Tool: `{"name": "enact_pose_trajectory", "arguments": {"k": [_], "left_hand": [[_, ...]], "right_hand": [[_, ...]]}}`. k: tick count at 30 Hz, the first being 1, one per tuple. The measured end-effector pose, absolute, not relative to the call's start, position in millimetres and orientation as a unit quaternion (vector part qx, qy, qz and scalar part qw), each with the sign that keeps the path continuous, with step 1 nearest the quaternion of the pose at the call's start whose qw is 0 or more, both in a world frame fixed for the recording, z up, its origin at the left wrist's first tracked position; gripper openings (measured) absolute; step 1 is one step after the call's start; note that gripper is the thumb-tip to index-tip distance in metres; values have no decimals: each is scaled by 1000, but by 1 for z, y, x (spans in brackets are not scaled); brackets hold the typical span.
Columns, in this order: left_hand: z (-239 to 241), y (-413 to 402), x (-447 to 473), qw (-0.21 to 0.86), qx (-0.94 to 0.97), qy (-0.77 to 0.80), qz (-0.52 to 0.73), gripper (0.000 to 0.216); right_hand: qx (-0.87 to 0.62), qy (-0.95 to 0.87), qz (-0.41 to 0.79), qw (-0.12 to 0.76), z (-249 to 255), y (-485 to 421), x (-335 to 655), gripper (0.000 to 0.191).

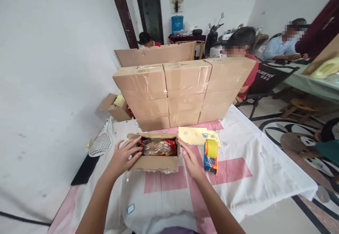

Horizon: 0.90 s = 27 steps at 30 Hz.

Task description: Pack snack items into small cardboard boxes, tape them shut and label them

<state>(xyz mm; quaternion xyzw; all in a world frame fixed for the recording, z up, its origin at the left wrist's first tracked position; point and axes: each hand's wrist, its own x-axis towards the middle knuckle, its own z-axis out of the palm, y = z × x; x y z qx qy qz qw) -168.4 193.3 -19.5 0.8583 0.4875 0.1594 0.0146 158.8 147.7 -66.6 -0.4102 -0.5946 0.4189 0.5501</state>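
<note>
An open cardboard box (156, 163) stands in front of me, filled with snack packets (160, 147) in clear and red wrapping. My left hand (127, 155) lies against the box's left side with its fingers spread. At the right side, my right hand (190, 159) touches the box edge, fingers stretched out. Neither hand grasps anything. Right of my right hand sits an orange and blue tape dispenser (211, 158) with a yellow roll. A pale yellow sheet (194, 135) with small drawings lies just behind the dispenser.
Closed cardboard boxes (182, 89) are stacked like a wall at the back of the table (233, 188). To the left are a white perforated racket-like object (102, 144), a black flat item (84, 170) and another open box (116, 108). Several people sit beyond.
</note>
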Motion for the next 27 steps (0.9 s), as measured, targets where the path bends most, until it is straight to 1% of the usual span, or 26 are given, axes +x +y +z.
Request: {"name": "enact_pose_trajectory", "arguments": {"k": [4, 7, 9, 11, 12, 13, 14, 16, 18, 19, 21, 24, 27], "left_hand": [[-1, 224, -154, 71, 858, 492, 131, 33], [0, 233, -151, 102, 844, 498, 170, 24], [-10, 232, -158, 70, 800, 529, 275, 18], [-32, 225, -174, 27, 699, 573, 427, 17], [-47, 219, -183, 24, 640, 590, 491, 20], [-64, 213, -191, 43, 603, 598, 525, 26], [-82, 206, -199, 75, 597, 599, 529, 33], [-114, 192, -209, 133, 652, 582, 467, 47], [-131, 181, -210, 150, 709, 550, 415, 58], [-132, 177, -208, 153, 729, 531, 405, 63], [-121, 174, -202, 165, 758, 492, 395, 68], [-89, 178, -190, 187, 793, 448, 368, 65], [-67, 184, -183, 181, 803, 441, 357, 65]], "right_hand": [[-411, -628, 377, 544, -65, 150, 158, 45], [-425, -706, 300, 481, -63, 154, 159, 44], [-443, -753, 240, 424, -62, 157, 160, 42], [-457, -776, 193, 391, -61, 161, 159, 40], [-461, -781, 176, 383, -61, 163, 159, 39], [-465, -784, 163, 378, -60, 164, 158, 39], [-467, -787, 153, 373, -59, 165, 157, 38], [-469, -792, 144, 362, -57, 166, 156, 40], [-470, -796, 147, 351, -56, 166, 155, 44], [-470, -797, 150, 347, -55, 166, 155, 44], [-469, -796, 156, 349, -55, 165, 155, 44], [-465, -790, 161, 365, -55, 167, 154, 42], [-470, -787, 160, 367, -50, 173, 153, 42]]}}
